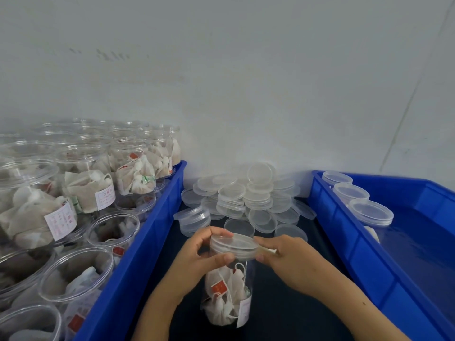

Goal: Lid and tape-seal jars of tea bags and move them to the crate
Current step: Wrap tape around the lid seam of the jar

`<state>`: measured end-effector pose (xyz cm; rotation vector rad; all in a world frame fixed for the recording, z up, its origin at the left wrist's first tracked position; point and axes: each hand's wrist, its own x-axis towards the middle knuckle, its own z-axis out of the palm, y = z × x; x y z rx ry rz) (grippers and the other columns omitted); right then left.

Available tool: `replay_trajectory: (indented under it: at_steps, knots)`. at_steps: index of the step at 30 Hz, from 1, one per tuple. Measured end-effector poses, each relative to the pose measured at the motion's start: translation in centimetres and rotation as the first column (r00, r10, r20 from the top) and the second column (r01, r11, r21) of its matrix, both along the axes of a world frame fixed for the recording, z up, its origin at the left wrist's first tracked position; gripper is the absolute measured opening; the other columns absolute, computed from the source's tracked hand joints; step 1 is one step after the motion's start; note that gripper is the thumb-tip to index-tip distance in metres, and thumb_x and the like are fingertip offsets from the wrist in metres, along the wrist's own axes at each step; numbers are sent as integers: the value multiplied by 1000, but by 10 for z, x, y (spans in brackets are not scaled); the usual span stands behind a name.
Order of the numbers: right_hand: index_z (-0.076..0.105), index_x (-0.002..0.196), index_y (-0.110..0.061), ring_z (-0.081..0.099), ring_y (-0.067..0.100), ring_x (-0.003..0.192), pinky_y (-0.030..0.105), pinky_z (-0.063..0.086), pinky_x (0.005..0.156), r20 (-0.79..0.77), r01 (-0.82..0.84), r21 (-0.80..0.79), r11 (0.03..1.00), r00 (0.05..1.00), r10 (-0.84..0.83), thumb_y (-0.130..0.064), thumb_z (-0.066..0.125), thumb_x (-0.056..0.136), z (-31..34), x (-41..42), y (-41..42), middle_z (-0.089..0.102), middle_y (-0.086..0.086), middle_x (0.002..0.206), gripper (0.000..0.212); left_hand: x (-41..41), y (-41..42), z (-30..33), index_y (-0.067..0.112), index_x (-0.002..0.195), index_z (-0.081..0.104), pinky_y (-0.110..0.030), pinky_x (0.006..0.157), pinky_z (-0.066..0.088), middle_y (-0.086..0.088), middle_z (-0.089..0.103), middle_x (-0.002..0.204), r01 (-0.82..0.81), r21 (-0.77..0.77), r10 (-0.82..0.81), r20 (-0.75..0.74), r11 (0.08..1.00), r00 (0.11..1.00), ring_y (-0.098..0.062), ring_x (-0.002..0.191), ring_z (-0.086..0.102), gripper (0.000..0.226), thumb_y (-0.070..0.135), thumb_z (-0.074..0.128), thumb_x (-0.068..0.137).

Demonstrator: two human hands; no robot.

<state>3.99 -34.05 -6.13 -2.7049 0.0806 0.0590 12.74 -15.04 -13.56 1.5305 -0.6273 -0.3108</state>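
Wall [221, 70] grey behind dark table [283, 303], lids [246, 200].

Left hand [197, 254] and right hand [288, 259] meet, each grip curled inward.

A clear jar [227, 294] of tea bags stands upright on the dark counter [283, 303], its clear lid [234, 246] seemingly seated on top.

The dark table top [283, 303] carries two blue crates [138, 254] [369, 254] (one each side) and loose clear lids [246, 200].
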Motion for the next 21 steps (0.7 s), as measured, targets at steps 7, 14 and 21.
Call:
replay_trajectory:
  at_steps: [7,14,21]
  knots:
    - [54,100,-21,55,15,77,29,47,70,62,50,-196,979,997,-39,-25,37,101,-1,-2,22,57,-4,85,18,-22,-25,4,41,115,49,-27,82,56,12,68,107,-223,67,216,97,972,972,-3,98,67,82,76,79,47]
    - [57,99,-19,63,16,82,35,54,80,-48,191,219,957,982,-184,-57,48,93,-9,1,13,64,-3,89,39,-15,-29,-4,28,104,56,-29,70,59,13,70,95,-369,-69,372,36,927,928,-9,83,71,77,65,85,43]
    - [58,65,-14,46,9,49,26,42,63,-243,78,195,978,970,-29,-67,44,89,-1,0,-2,51,-4,53,60,-8,-21,-7,19,110,58,-20,68,56,10,71,101,-289,-121,286,-38,950,957,-12,89,72,71,43,92,52]
